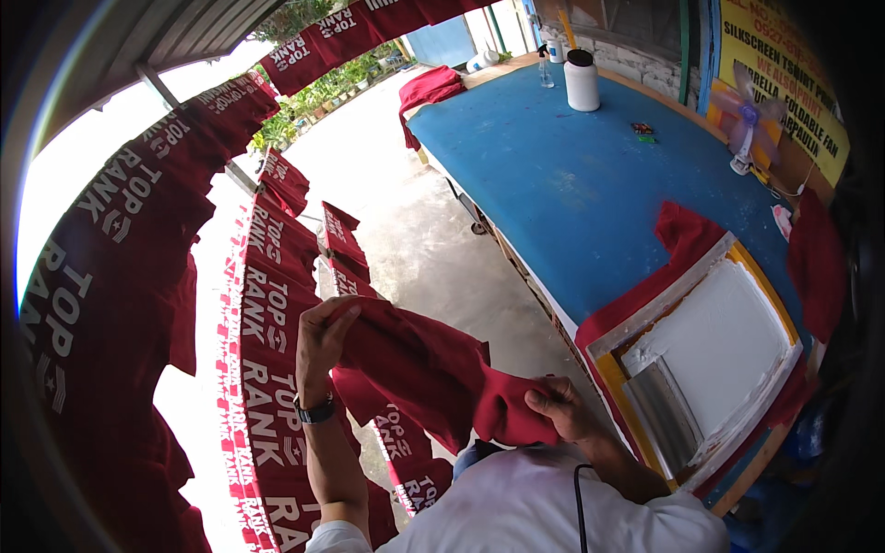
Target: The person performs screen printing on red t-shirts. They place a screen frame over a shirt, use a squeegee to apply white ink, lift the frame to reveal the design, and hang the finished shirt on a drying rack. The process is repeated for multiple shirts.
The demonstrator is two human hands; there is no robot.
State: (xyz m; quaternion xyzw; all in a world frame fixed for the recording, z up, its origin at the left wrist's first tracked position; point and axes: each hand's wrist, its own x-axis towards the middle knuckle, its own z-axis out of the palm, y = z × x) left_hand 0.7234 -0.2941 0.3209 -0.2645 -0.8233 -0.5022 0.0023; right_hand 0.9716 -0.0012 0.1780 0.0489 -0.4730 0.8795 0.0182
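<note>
A plain red shirt (pixel 415 355) is stretched out in front of my body, bunched and folded, with no print showing on the part I see. My left hand (pixel 327 334) grips its upper left end; a dark watch is on that wrist. At the shirt's lower right, my right hand (pixel 560 411) is closed on the cloth, thumb on top. To the right, a screen printing frame (pixel 763 286) lies on another red shirt (pixel 687 232). White ink (pixel 724 336) covers much of its mesh, and a wide metal squeegee (pixel 664 415) rests inside along the near left side.
Printed red shirts (pixel 267 341) hang in rows on my left. The long blue table (pixel 553 194) bears a white jar (pixel 582 85) with a black lid, a spray bottle (pixel 546 69) and a small purple fan (pixel 749 115). Red cloth (pixel 431 88) lies over its far corner.
</note>
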